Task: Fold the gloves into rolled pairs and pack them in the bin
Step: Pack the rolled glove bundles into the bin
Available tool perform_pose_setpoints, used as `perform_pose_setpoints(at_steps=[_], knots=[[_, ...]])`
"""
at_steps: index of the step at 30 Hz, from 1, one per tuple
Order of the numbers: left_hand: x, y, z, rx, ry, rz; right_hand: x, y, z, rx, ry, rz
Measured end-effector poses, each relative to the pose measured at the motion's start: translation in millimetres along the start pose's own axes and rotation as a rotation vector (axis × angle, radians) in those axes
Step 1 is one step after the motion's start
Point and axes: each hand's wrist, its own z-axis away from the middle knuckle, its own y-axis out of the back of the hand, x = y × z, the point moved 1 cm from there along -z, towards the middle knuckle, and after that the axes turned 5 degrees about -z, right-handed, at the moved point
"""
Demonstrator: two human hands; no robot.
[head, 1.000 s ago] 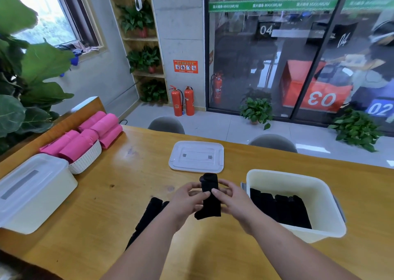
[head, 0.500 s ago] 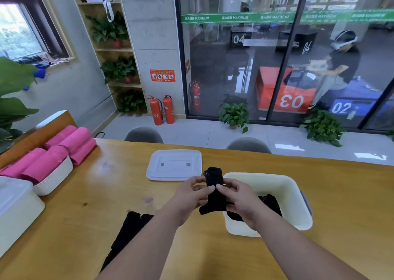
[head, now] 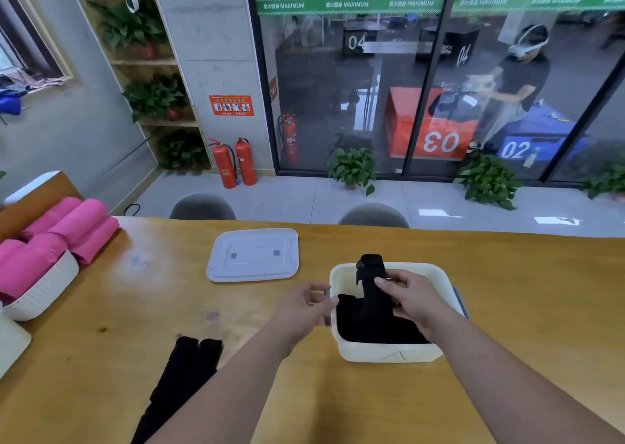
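A person's right hand (head: 411, 300) is pinching a rolled pair of black gloves (head: 371, 281) between its thumb and curled fingers, holding it upright over a white bin (head: 389, 354). The top of the roll is sticking up past the fingertips. Its lower end is dipping toward the packed gloves (head: 368, 330), which are lying dark in the bin just beneath the fingers. The left hand (head: 306, 305) is hovering just beside the bin's left wall, its fingers loosely curled and gripping nothing, near the roll but not touching it.

The roll is looking soft, light and a little springy, so it is likely to loosen if the pinch slackens. Gripping it around the middle, across the wrapped layers, seems the safest hold.

Everything is sitting on a long wooden table (head: 524, 308). Beyond the left fingertips a pale lid (head: 253, 256) is lying flat. Nearer the body, beside the left forearm, unrolled black gloves (head: 189, 369) are lying stretched out. Far out to the left of the left fingers, pink rolls (head: 67, 227) are piling up in a white basket (head: 44, 288). Past the table, two grey chairs are tucked in, and red fire extinguishers (head: 233, 163) and potted plants are standing by a glass wall.
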Motion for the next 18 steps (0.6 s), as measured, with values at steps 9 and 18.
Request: perform_pose_setpoints(at_steps=[9,18], knots=[[-25,-5,-8,0.116,0.018,-0.211,32,43,-33,0.190,-0.046,0.449],[-36,-8,-6,0.108,0.019,-0.340,70,-1,-57,0.151,-0.124,0.682]])
